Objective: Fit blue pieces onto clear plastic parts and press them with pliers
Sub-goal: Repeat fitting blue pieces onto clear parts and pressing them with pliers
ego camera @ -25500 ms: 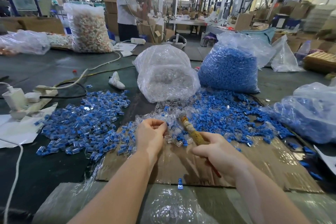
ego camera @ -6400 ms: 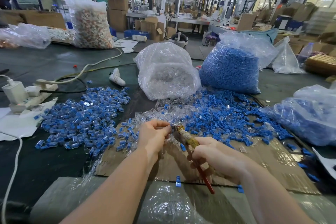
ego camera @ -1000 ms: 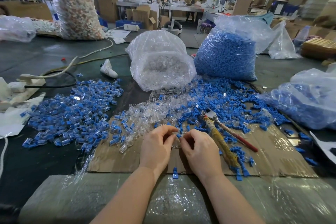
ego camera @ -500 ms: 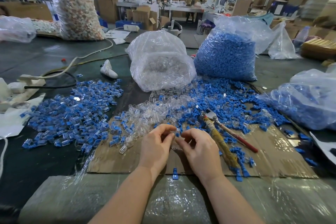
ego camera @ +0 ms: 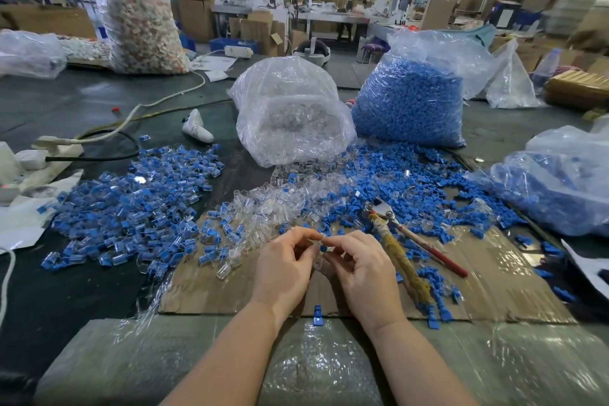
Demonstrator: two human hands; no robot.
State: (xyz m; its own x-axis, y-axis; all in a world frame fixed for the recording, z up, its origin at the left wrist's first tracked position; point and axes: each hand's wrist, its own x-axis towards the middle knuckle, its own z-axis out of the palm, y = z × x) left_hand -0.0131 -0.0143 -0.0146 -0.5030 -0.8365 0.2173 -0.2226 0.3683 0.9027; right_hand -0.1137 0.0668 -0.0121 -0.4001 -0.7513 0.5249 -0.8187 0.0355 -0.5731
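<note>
A small blue piece [ego camera: 322,248] sits pinched at the fingertips of the right hand [ego camera: 362,269], held right against the fingertips of the left hand [ego camera: 283,265]. The left hand's fingers are curled in as though pinching a clear plastic part [ego camera: 317,262], but that part is nearly see-through and mostly hidden between the two hands, so its exact seating cannot be told. This looks like the fitting step, with the pressing not yet done on this pair.

Just right of the right hand, the pliers [ego camera: 393,241] lie untouched on the cardboard sheet [ego camera: 494,273], head pointing away from the person, handles toward them.

Beyond the fingertips lies a loose heap of clear parts [ego camera: 280,201], and beyond and to the right of it a wide scatter of loose blue pieces [ego camera: 412,181]. Left of the left hand, a large spread of assembled pieces [ego camera: 131,204], blue inside clear, covers the desk [ego camera: 82,290]; judging by that, a good share of work is done. Much remains, though: farther off stand a bag of clear parts [ego camera: 290,112] and a full bag of blue pieces [ego camera: 412,102], with another bag of blue items [ego camera: 560,188] far to the right. One stray blue piece [ego camera: 317,310] lies near the wrists at the cardboard's near edge.
</note>
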